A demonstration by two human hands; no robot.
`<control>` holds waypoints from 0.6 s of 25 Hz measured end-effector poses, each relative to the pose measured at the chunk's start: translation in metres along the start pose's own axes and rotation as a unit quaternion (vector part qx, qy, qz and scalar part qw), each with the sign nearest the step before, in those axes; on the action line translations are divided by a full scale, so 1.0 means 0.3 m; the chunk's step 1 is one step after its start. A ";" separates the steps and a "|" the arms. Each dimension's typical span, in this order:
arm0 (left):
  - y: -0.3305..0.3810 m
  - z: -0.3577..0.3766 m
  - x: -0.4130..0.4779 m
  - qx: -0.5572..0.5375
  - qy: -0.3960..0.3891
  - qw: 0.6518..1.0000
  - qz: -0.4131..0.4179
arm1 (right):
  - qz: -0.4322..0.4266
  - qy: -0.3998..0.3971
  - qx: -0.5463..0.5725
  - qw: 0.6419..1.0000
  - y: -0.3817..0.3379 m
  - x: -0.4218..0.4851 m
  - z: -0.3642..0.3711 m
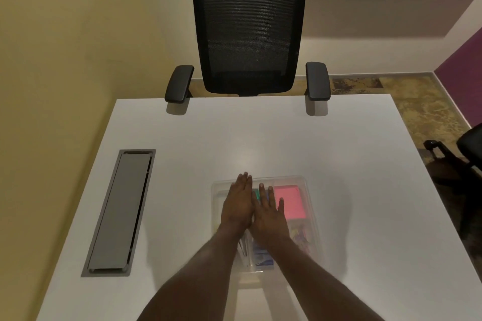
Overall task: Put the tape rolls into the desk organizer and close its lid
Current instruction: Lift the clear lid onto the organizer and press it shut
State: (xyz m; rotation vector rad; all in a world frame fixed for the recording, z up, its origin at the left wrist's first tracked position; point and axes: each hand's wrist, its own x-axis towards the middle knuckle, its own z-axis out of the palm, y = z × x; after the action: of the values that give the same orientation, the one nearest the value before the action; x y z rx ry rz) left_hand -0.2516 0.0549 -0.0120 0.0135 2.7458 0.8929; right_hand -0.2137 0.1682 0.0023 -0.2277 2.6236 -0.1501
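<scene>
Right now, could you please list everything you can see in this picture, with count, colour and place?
Desk organizer: one, clear plastic, near middle of the table, under both hands.
Pink pad: one, pink, inside the organizer, far right.
Other contents: green, blue and mixed items, too blurred to name; no tape rolls identifiable.
Table: one, white.
Cable hatch: one, grey, set into the table's left side.
Office chair: one, black mesh, at the far edge.
Second chair: one, black, partly visible at right.
Left hand: flat, palm down on the organizer.
Right hand: flat beside it, touching.
</scene>
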 end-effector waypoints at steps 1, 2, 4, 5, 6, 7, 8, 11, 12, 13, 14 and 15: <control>-0.040 -0.016 -0.002 0.019 0.018 1.000 0.003 | 0.014 -0.005 -0.005 1.000 -0.013 0.003 0.008; -0.077 -0.030 -0.011 0.030 0.028 0.999 -0.001 | 0.023 -0.007 -0.016 1.000 -0.019 0.004 0.015; -0.143 -0.049 -0.019 0.067 0.025 0.997 0.007 | 0.032 -0.007 -0.028 0.999 -0.017 0.006 0.028; -0.165 -0.062 -0.021 0.074 0.015 0.997 0.002 | 0.031 -0.005 -0.030 0.999 -0.016 0.007 0.035; -0.174 -0.073 -0.020 0.090 0.011 0.996 -0.001 | 0.033 -0.004 -0.029 0.999 -0.017 0.009 0.040; -0.172 -0.083 -0.015 0.100 0.008 0.995 -0.011 | 0.036 -0.002 -0.025 0.999 -0.018 0.011 0.045; -0.164 -0.078 -0.019 0.103 0.004 0.994 -0.027 | 0.037 -0.002 -0.021 0.999 -0.019 0.013 0.050; -0.138 -0.048 -0.042 0.120 -0.011 0.991 -0.063 | 0.037 -0.002 -0.018 0.999 -0.013 0.018 0.058; -0.139 -0.040 -0.050 0.130 -0.014 0.989 -0.066 | 0.037 -0.003 -0.016 0.999 -0.009 0.021 0.059; -0.145 -0.036 -0.056 0.135 -0.018 0.988 -0.069 | 0.036 -0.003 -0.013 0.999 -0.005 0.023 0.060; -0.150 -0.036 -0.059 0.143 -0.022 0.987 -0.068 | 0.036 -0.002 -0.009 0.999 -0.001 0.025 0.062; -0.155 -0.039 -0.060 0.152 -0.027 0.986 -0.065 | 0.035 0.001 -0.009 0.999 -0.001 0.026 0.065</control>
State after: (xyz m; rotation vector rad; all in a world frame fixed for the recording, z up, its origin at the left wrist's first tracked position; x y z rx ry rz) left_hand -0.2339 0.0090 -0.0256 -0.0845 2.7667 0.4286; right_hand -0.2109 0.1652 -0.0181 -0.1414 2.6309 -0.1030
